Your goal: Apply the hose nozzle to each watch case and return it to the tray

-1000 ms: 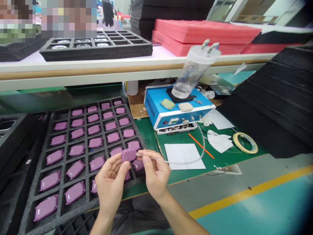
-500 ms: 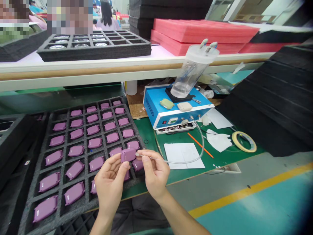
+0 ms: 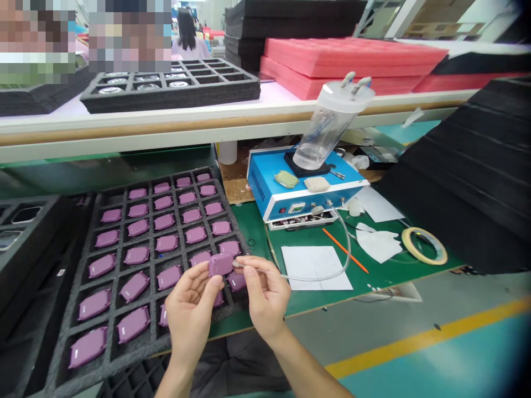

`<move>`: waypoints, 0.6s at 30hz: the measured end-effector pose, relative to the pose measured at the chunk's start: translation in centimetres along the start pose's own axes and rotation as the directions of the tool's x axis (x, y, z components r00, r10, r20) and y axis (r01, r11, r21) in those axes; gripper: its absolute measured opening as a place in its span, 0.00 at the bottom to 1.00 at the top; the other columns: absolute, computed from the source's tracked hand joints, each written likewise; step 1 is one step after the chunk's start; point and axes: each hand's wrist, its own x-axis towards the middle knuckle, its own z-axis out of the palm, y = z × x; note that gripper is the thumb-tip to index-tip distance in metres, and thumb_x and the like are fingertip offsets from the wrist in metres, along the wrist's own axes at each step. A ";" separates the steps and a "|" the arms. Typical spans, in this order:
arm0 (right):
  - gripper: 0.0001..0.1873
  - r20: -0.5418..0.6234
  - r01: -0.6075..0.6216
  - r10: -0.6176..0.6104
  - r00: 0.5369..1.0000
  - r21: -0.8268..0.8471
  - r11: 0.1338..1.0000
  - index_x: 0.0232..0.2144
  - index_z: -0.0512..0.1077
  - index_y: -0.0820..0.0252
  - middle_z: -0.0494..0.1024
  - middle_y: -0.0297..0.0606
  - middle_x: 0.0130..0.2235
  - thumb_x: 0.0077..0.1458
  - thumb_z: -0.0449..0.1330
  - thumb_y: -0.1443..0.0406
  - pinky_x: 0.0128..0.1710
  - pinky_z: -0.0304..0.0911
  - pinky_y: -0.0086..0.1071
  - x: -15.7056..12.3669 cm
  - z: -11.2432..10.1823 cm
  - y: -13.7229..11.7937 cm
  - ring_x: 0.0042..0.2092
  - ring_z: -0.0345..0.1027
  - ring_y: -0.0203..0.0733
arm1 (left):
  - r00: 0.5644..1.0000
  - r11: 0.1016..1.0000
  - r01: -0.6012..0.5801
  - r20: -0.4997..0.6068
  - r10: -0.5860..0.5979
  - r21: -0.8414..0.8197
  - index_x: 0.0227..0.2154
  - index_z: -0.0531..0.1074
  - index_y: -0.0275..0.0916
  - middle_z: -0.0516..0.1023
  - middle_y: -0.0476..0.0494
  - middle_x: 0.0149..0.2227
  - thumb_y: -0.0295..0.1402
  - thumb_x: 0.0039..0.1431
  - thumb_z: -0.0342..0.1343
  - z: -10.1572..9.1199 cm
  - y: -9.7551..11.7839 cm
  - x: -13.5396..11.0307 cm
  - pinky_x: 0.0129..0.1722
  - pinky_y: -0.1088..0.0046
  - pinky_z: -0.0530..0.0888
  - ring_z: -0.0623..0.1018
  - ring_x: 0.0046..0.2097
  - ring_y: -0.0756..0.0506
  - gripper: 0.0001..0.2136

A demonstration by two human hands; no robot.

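Purple plastic case held up in both hands over a foam tray

The left hand's fingers curl up under the purple plastic case and pinch it, thumb on the near face. The right hand's fingers are closed on a thin metal nozzle, its tip right at the case's right edge. A clear tube runs from the nozzle across a sheet of white paper to a blue control box.

The case hangs just above the lower right of a black foam tray, whose compartments hold rows of matching purple cases. On the green mat surface to the right lie an orange pencil, a roll of masking tape and white wipes.

A green case and a beige case rest on the box, below a tilted clear canister. Beyond, on the shelf, sit a foam tray of round metal parts and red foam sheets.
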 end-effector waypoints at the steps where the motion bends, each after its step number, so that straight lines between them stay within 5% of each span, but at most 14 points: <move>1: 0.07 0.001 -0.001 0.001 1.000 0.002 1.000 0.43 0.81 0.54 0.87 0.39 0.42 0.68 0.62 0.67 0.43 0.83 0.32 0.0 0.0 0.0 0.43 0.85 0.40 | 1.000 1.000 0.002 -0.002 -0.002 0.002 0.41 0.83 0.36 0.89 0.40 0.40 0.38 0.50 0.78 0.0 0.1 -0.1 0.37 0.78 0.86 0.88 0.39 0.44 0.18; 18: 0.08 0.021 -0.064 0.062 0.998 0.073 0.995 0.42 0.82 0.54 0.87 0.39 0.42 0.67 0.62 0.68 0.44 0.82 0.30 -0.3 -0.3 -1.0 0.42 0.85 0.39 | 1.000 0.989 0.022 -0.009 -0.021 0.149 0.39 0.82 0.36 0.89 0.40 0.38 0.43 0.46 0.78 0.5 2.9 -1.1 0.40 0.75 0.86 0.88 0.40 0.43 0.21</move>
